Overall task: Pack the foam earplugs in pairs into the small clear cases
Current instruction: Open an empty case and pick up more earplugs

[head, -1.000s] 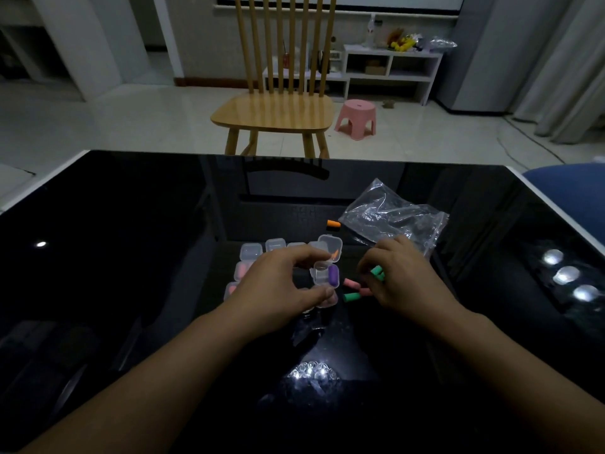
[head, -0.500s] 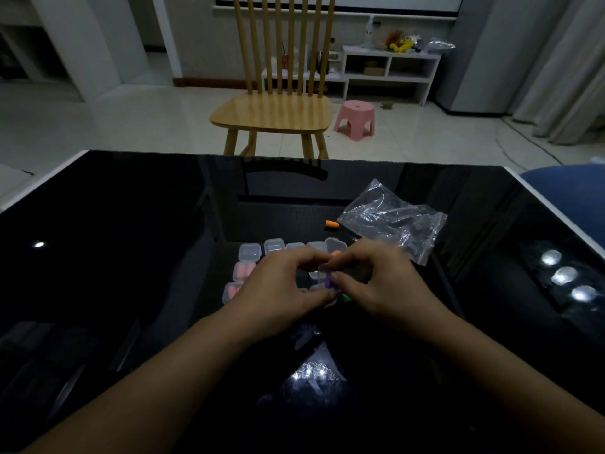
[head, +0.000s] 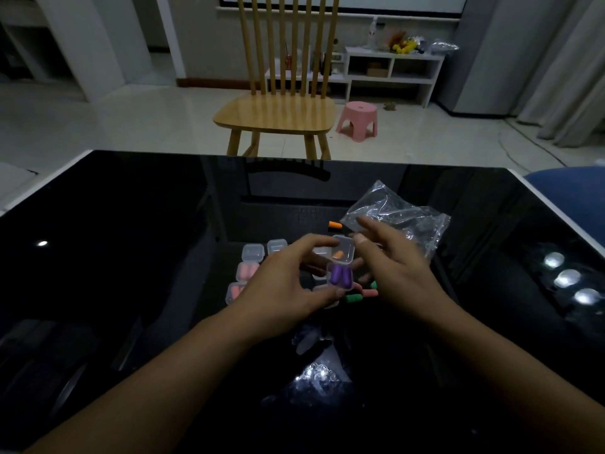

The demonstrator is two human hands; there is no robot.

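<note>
The left hand holds a clear case pinched between thumb and fingers, its lid standing open on the far side. Two purple plugs lie side by side in the case's base, just off the left hand's fingertips. An orange plug shows through the lid; whether it sits in this case or in another behind it cannot be told.

The right hand hovers just right of the case with fingers spread and loosely extended, holding nothing; its thumb is close to the lid's right edge, and contact cannot be judged.

Below the right hand's fingers, loose plugs lie on the black surface: a green plug, a pink plug beside it, and another green one partly hidden by the hand. A second orange plug lies beyond both hands, near a crumpled clear bag that rests behind the right hand.

To the left of the left hand sit shut cases: two clear cases in the far row, and two pink-filled cases nearer, one in front of the other. More cases are hidden under the left hand.
</note>
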